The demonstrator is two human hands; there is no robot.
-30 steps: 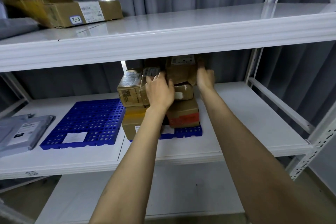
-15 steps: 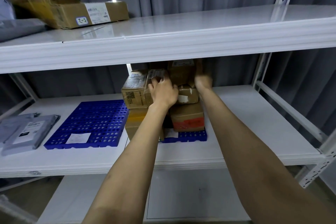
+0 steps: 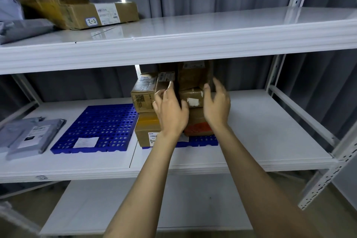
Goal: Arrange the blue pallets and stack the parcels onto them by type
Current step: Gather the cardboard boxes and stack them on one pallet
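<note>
A stack of cardboard boxes (image 3: 191,81) stands on a blue pallet (image 3: 201,140) in the middle of the middle shelf. My left hand (image 3: 170,110) is in front of the stack, fingers relaxed, fingertips near a labelled box (image 3: 164,83). My right hand (image 3: 217,104) hovers just right of the stack, fingers loose, holding nothing. A second blue pallet (image 3: 100,127) lies to the left with only a white label on it. Grey mailer bags (image 3: 29,137) lie at the far left of the shelf.
On the top shelf (image 3: 193,33) lie a long cardboard box (image 3: 81,12) and grey bags (image 3: 21,29). White uprights (image 3: 328,176) frame the right side. A lower shelf (image 3: 135,208) shows below.
Both hands have drawn back from the top boxes of the stack; the right hand has come off the box and moved down and toward me. The stack has stayed in place.
</note>
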